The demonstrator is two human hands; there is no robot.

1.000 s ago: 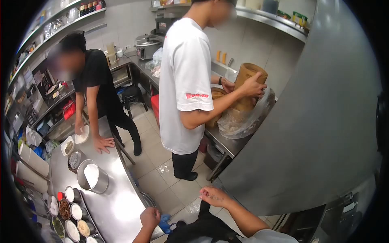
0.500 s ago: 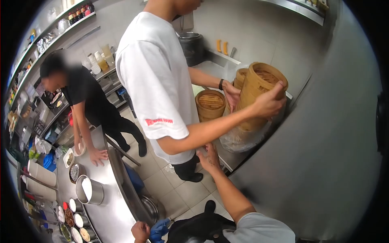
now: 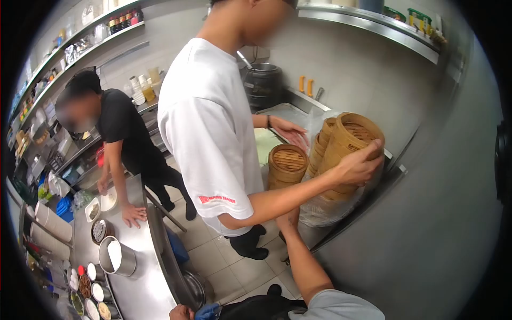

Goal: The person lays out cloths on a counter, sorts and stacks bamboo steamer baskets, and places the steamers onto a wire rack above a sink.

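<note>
My right hand reaches forward under a co-worker's forearm, which hides its fingers, close to the counter with the steamers. Low at the bottom edge, my left hand is curled closed and partly cut off; whatever it may hold is hidden. Beside it is a blue glove-like item. The co-worker in a white shirt grips a tall bamboo steamer stack with one hand, the other hand open. A smaller bamboo steamer stands to its left, and narrow steamers sit behind.
A steel worktable runs along the left, bearing a metal pot and several food containers. Another person in black leans over its far end. A grey panel borders the right. A dark cooker stands at the back.
The view has tilted up. The co-worker's watch-side hand has come away from the steamers and opened. My right hand has gone farther forward, its fingers now behind the co-worker's forearm.
</note>
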